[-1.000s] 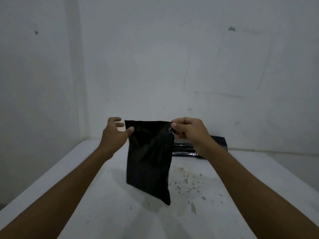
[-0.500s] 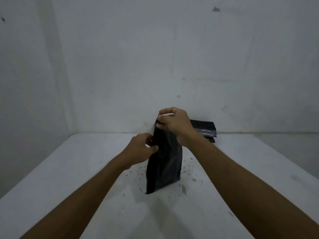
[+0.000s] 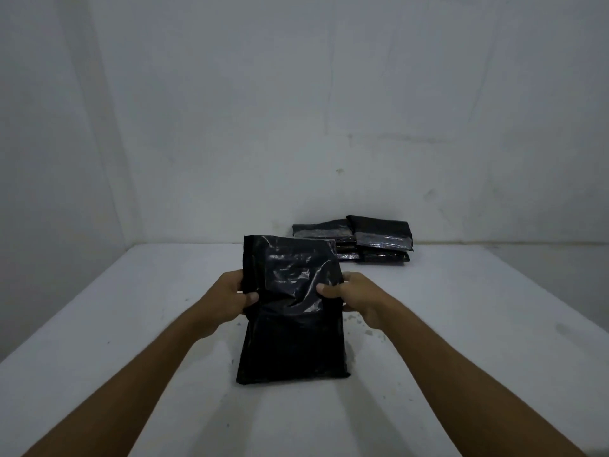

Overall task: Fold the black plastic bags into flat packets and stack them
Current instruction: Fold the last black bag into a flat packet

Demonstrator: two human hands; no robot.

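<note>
Left wall (image 3: 49, 159): plain, pale, meeting the back wall at a vertical corner on the left side of the view.
Left hand (image 3: 230, 293): reaching in from lower left on a bare forearm; thumb pressed on the front of the bag's left edge, fingers curled behind it, grasping that edge about midway up.
Black plastic bag (image 3: 291, 311): centre of the view, between the two hands; glossy and creased, upper half raised and leaning away, lower edge resting on the tabletop; a narrow strip folded along the left side.
Right hand (image 3: 357, 296): reaching in from lower right on a bare forearm; thumb laid on the front of the bag's right edge, fingers wrapped behind, grasping it level with the other hand.
Tabletop (image 3: 461, 324): pale, flat, running back to the wall; small dark specks near the right wrist.
Folded packets (image 3: 382, 237): black, flat, piled in two low stacks touching side by side at the far edge of the tabletop, against the back wall, behind and right of the held bag and well apart from the hands.
Back wall (image 3: 329, 110): pale, scuffed, with faint marks.
</note>
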